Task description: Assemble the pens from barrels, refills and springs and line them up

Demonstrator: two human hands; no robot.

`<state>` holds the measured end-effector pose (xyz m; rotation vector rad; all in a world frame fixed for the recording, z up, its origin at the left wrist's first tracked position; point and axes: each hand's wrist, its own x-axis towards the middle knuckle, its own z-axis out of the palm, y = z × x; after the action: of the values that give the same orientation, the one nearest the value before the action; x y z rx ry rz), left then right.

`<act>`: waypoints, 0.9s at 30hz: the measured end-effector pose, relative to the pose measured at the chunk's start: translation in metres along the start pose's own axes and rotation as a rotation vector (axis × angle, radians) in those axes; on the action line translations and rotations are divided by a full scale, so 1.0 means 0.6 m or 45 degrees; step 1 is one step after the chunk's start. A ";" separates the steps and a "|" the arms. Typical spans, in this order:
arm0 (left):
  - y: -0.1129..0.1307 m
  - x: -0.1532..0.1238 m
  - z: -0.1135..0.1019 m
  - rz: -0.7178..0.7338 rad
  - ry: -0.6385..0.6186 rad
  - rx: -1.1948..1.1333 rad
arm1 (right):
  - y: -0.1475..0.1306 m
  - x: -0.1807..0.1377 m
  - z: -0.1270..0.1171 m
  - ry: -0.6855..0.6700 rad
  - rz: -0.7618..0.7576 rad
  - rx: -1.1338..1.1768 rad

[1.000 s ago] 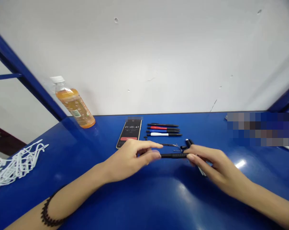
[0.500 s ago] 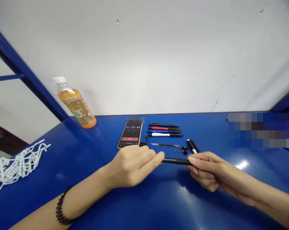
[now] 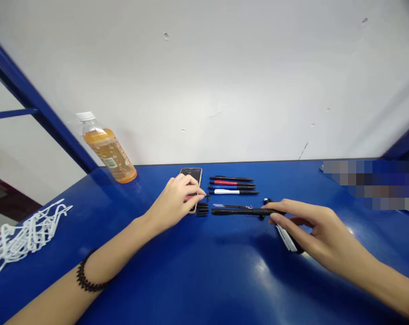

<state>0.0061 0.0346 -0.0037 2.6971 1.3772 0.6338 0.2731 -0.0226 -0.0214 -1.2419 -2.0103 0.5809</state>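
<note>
My right hand [image 3: 306, 230] grips a black pen barrel [image 3: 238, 211] near one end, holding it level above the table with its other end pointing left. My left hand [image 3: 180, 196] reaches over the phone [image 3: 192, 172], thumb and forefinger pinched at a small black pen part [image 3: 208, 198]; whether they hold it is unclear. Several short black pieces [image 3: 202, 209] lie just below those fingertips. Behind the held barrel is a thin pen refill [image 3: 230, 206]. White and black pens [image 3: 285, 238] lie partly hidden under my right hand.
Black, red, blue and white pens [image 3: 226, 192] lie in a row beyond the hands. A bottle of orange drink [image 3: 111, 153] stands at the back left, and a tangle of white strips [image 3: 25, 237] lies on the left of the blue table [image 3: 204, 280]. A white wall rises behind.
My left hand has let go of the pen barrel's left end and moved up and left to the small black parts. My right hand still holds the barrel, now raised slightly and shifted left.
</note>
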 end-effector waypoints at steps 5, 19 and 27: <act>0.015 -0.001 0.001 -0.131 -0.110 -0.263 | 0.009 -0.001 0.000 0.116 -0.211 -0.179; 0.077 -0.023 0.006 -0.189 -0.316 -0.783 | 0.011 -0.004 0.018 0.092 -0.468 -0.249; 0.037 -0.021 0.000 0.387 0.118 -0.366 | 0.003 0.004 0.019 -0.186 -0.220 -0.143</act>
<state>0.0166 0.0112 -0.0027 2.6839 0.8157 0.9099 0.2653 -0.0198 -0.0294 -1.1022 -2.2729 0.4925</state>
